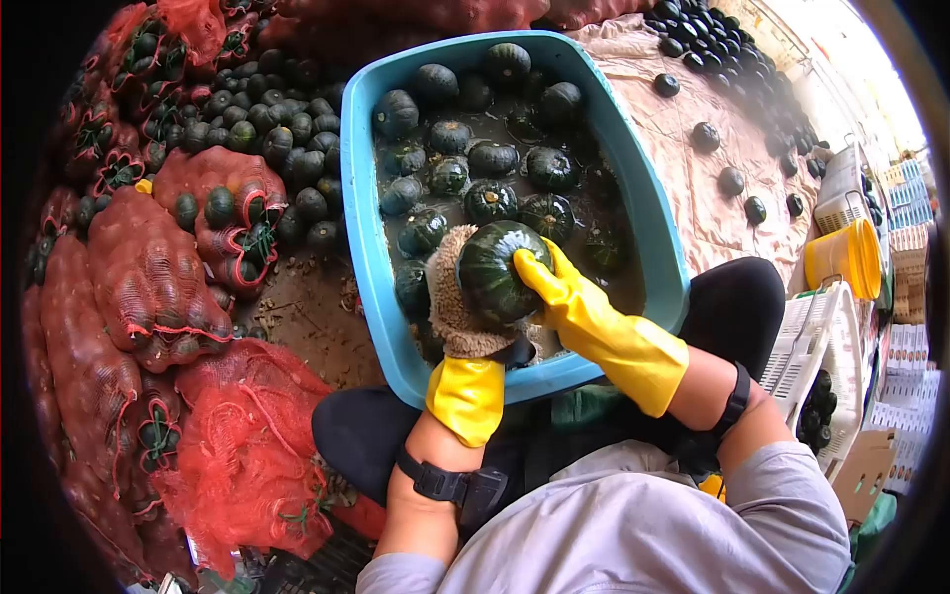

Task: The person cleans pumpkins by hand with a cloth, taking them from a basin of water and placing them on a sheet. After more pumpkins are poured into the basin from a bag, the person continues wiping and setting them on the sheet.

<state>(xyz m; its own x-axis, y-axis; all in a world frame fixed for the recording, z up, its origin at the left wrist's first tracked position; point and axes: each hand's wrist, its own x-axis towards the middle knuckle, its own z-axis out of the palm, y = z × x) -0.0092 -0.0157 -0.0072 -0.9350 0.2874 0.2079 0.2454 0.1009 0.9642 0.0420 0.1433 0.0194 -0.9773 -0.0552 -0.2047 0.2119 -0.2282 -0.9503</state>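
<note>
A wet, dark green kabocha squash [503, 272] is held between my two hands over the near side of a blue tub [661, 223]. My right hand [564, 292], in a yellow rubber glove, grips the squash from the right, with thumb and fingers on its top and side. My left hand [461, 307] wears a brown fuzzy washing mitt [455, 332] over a yellow glove and presses against the squash's left and lower side. Its fingers are hidden inside the mitt. Murky water [465, 213] in the tub holds several more squashes [491, 200], partly afloat.
Red mesh sacks [148, 267] full of squashes line the left, near a loose squash pile [267, 114]. A crumpled red net [247, 445] lies nearby. On the right are a tan sheet [653, 109] with scattered squashes, a yellow bucket [841, 259] and white crates [816, 346].
</note>
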